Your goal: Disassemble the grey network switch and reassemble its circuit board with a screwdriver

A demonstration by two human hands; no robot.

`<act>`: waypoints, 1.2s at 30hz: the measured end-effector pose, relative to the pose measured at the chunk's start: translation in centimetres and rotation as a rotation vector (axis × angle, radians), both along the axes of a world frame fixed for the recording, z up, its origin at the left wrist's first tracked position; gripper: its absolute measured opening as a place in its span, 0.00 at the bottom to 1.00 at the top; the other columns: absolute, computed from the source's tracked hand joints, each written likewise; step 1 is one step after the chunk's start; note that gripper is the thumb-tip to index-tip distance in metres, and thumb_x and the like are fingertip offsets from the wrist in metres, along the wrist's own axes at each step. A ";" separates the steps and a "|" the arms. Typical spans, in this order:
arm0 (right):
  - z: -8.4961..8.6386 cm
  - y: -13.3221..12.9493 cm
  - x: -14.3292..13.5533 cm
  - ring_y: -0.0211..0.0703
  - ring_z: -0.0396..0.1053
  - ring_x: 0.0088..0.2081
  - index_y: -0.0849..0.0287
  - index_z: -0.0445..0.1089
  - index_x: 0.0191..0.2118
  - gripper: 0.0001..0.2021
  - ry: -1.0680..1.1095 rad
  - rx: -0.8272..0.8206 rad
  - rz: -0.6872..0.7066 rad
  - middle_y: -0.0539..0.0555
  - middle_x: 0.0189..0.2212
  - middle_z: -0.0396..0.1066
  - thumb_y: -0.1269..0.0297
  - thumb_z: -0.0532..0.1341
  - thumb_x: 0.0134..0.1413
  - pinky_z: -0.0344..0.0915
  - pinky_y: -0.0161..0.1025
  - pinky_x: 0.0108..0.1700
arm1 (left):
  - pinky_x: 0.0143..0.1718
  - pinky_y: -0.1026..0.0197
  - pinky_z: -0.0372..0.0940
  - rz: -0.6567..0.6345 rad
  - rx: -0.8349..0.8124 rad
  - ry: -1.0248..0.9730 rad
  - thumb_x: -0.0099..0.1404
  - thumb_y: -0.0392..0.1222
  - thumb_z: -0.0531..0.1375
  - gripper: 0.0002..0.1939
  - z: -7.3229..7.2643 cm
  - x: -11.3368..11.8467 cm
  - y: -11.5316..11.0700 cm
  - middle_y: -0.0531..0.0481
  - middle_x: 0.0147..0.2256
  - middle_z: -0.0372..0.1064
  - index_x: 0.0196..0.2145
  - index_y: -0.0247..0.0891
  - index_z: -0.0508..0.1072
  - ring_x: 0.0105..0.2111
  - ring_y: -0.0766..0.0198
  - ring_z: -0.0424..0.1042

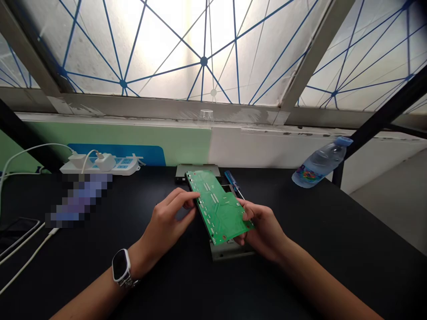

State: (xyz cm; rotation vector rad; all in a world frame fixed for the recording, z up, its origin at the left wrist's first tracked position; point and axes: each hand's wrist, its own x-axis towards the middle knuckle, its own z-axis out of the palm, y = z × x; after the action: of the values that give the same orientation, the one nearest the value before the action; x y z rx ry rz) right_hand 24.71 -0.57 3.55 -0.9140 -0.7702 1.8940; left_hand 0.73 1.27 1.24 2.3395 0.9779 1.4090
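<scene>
A green circuit board [220,209] is held tilted above the black table, its soldered side facing up. My right hand [262,226] grips its lower right corner, with the thumb on top and fingers beneath. At the board's left edge, my left hand [173,218] touches the rim with its index finger, the other fingers curled and the thumb apart. Below the board lies a grey metal casing [230,254], largely covered by it. Behind the board is another flat metal part [196,169]. A blue screwdriver [232,180] rests just right of the board's far end.
On the black table [150,289], a power strip [130,166] with plugged-in chargers stands at the back left, near a blurred-out item [80,200], white cables and a dark device [20,235]. A water bottle [320,162] leans against a black post at the right.
</scene>
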 end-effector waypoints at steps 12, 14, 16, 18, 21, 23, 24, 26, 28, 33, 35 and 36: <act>-0.9 1.1 1.4 0.34 0.55 0.11 0.62 0.69 0.26 0.09 0.094 -0.231 0.099 0.48 0.14 0.61 0.69 0.58 0.31 0.52 0.31 0.10 | 0.54 0.45 0.68 0.031 0.301 0.272 0.67 0.28 0.62 0.17 1.5 -2.3 1.4 0.41 0.53 0.69 0.50 0.43 0.74 0.55 0.50 0.69; -0.7 1.0 1.4 0.37 0.60 0.12 0.63 0.70 0.29 0.09 0.064 -0.249 0.102 0.50 0.16 0.64 0.67 0.59 0.36 0.54 0.31 0.10 | 0.53 0.46 0.67 0.015 0.297 0.292 0.67 0.28 0.62 0.16 1.6 -2.5 1.5 0.42 0.53 0.71 0.49 0.43 0.73 0.55 0.50 0.70; -0.3 0.8 1.3 0.41 0.66 0.15 0.63 0.72 0.33 0.11 0.052 -0.251 0.094 0.53 0.18 0.68 0.62 0.60 0.45 0.58 0.33 0.12 | 0.52 0.47 0.67 0.010 0.304 0.287 0.68 0.28 0.62 0.14 1.7 -2.5 1.5 0.42 0.52 0.73 0.48 0.42 0.73 0.54 0.51 0.72; 0.3 0.8 1.4 0.45 0.70 0.17 0.64 0.74 0.39 0.17 0.059 -0.249 0.075 0.55 0.20 0.71 0.54 0.60 0.54 0.62 0.36 0.14 | 0.52 0.48 0.66 0.006 0.325 0.280 0.68 0.28 0.62 0.13 1.9 -2.5 1.4 0.42 0.50 0.74 0.47 0.41 0.73 0.52 0.52 0.73; 1.0 0.8 1.5 0.47 0.72 0.18 0.66 0.74 0.48 0.26 0.072 -0.254 0.057 0.57 0.23 0.75 0.46 0.58 0.59 0.66 0.39 0.15 | 0.51 0.50 0.67 -0.007 0.347 0.279 0.68 0.30 0.63 0.11 2.2 -2.4 1.2 0.42 0.48 0.75 0.46 0.40 0.72 0.50 0.53 0.74; 1.4 0.9 1.6 0.48 0.73 0.18 0.68 0.74 0.50 0.29 0.073 -0.276 0.064 0.59 0.24 0.77 0.43 0.56 0.61 0.66 0.39 0.15 | 0.50 0.51 0.67 -0.015 0.345 0.270 0.68 0.31 0.64 0.10 2.3 -2.4 1.2 0.43 0.46 0.76 0.45 0.40 0.72 0.48 0.54 0.76; 1.5 0.9 1.7 0.48 0.72 0.17 0.68 0.73 0.50 0.31 0.075 -0.287 0.074 0.59 0.23 0.77 0.41 0.54 0.62 0.66 0.39 0.14 | 0.49 0.51 0.67 -0.023 0.343 0.263 0.68 0.32 0.64 0.10 2.3 -2.5 1.1 0.44 0.45 0.77 0.45 0.40 0.72 0.47 0.54 0.76; 1.6 1.0 1.7 0.47 0.70 0.14 0.69 0.73 0.49 0.34 0.085 -0.304 0.088 0.58 0.20 0.75 0.39 0.50 0.64 0.65 0.38 0.12 | 0.48 0.52 0.68 -0.035 0.339 0.238 0.67 0.33 0.65 0.09 2.4 -2.5 1.1 0.45 0.42 0.78 0.44 0.40 0.72 0.45 0.56 0.77; 1.7 1.1 1.7 0.46 0.68 0.12 0.71 0.73 0.50 0.36 0.085 -0.308 0.099 0.57 0.17 0.73 0.38 0.47 0.66 0.66 0.39 0.13 | 0.46 0.54 0.70 -0.045 0.328 0.208 0.67 0.34 0.66 0.08 2.5 -2.5 1.0 0.46 0.40 0.78 0.43 0.41 0.73 0.42 0.57 0.78; 2.0 1.3 1.8 0.44 0.68 0.15 0.65 0.64 0.62 0.31 0.034 -0.246 0.063 0.55 0.20 0.74 0.44 0.47 0.68 0.69 0.37 0.15 | 0.39 0.58 0.72 -0.028 0.286 0.131 0.67 0.36 0.66 0.06 2.6 -2.5 0.7 0.47 0.38 0.78 0.40 0.41 0.74 0.36 0.60 0.77; 2.2 1.3 1.7 0.42 0.67 0.15 0.63 0.58 0.66 0.31 -0.003 -0.207 0.019 0.54 0.20 0.73 0.46 0.48 0.68 0.67 0.35 0.15 | 0.38 0.58 0.72 -0.025 0.283 0.118 0.66 0.37 0.68 0.06 2.6 -2.4 0.7 0.47 0.38 0.78 0.40 0.40 0.75 0.36 0.61 0.77; 2.2 1.2 1.7 0.41 0.66 0.15 0.62 0.55 0.68 0.31 -0.020 -0.180 -0.004 0.53 0.20 0.73 0.47 0.50 0.68 0.66 0.34 0.15 | 0.38 0.59 0.73 -0.029 0.281 0.115 0.66 0.37 0.68 0.07 2.5 -2.4 0.6 0.47 0.38 0.77 0.40 0.40 0.75 0.36 0.61 0.77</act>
State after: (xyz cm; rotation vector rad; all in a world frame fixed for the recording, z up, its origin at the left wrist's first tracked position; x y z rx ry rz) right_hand 26.39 0.67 5.76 -1.0458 -0.6162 1.9765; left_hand -1.70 1.91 3.78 2.6500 0.8157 1.5003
